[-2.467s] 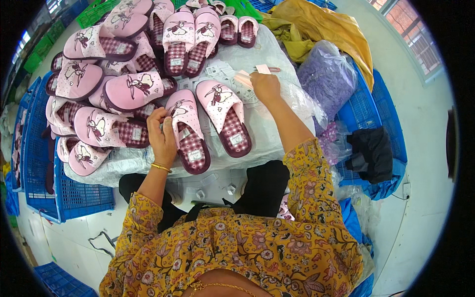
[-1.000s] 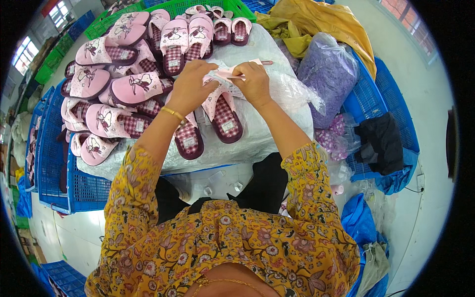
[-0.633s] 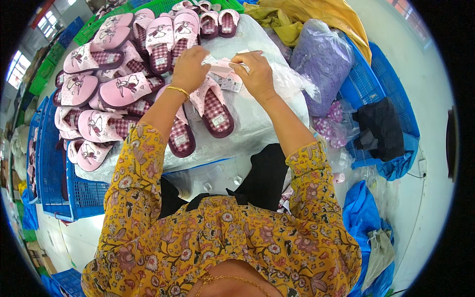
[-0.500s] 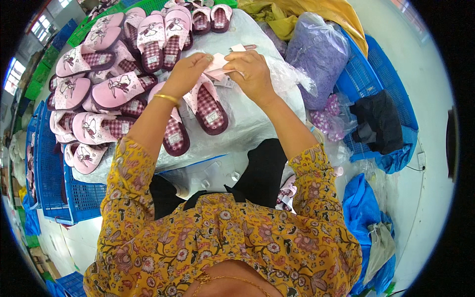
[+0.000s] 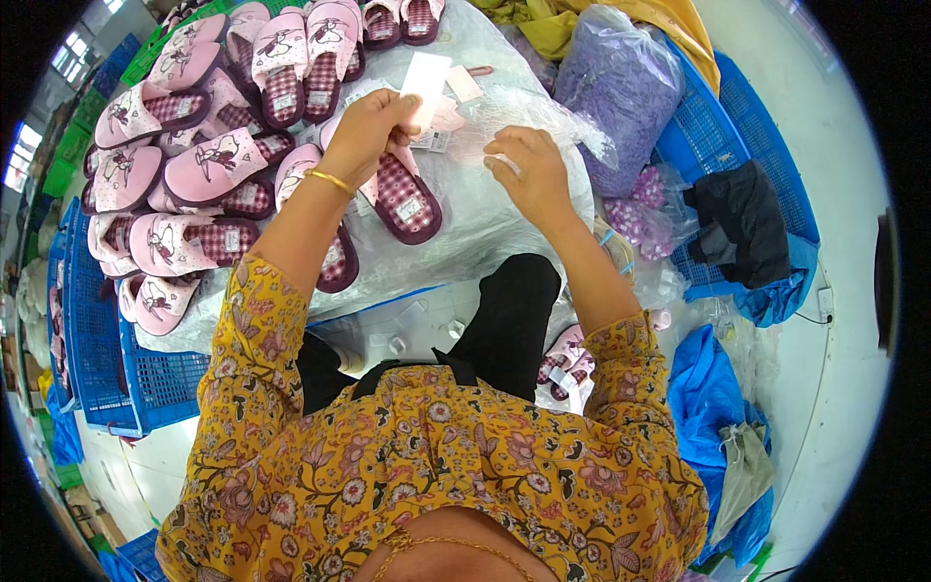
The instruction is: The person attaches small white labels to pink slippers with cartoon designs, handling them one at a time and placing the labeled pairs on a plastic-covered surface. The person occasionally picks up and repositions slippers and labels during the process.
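Note:
My left hand (image 5: 367, 134) pinches a blank white card (image 5: 427, 85) between thumb and fingers, over the plastic-covered table (image 5: 504, 218). My right hand (image 5: 531, 177) has come away from the card, its fingers curled in beside clear plastic film (image 5: 543, 126). What its fingertips hold, if anything, I cannot make out. Pale pink cards (image 5: 463, 83) lie just beyond the white one. Below my left hand sits a pink slipper (image 5: 407, 199) with a checked maroon insole, its upper partly hidden by the hand. Another slipper (image 5: 337, 262) is partly behind my left forearm.
Many pink slippers (image 5: 218, 173) are heaped on the table's left side. A blue crate (image 5: 165, 388) stands beneath them. At the right are a clear bag of purple material (image 5: 621, 92), a blue basket (image 5: 713, 136) and a black cloth (image 5: 742, 233).
My hands have parted: the right moved down and right, off the card. The white card now stands raised in my left hand. The whole view has shifted slightly.

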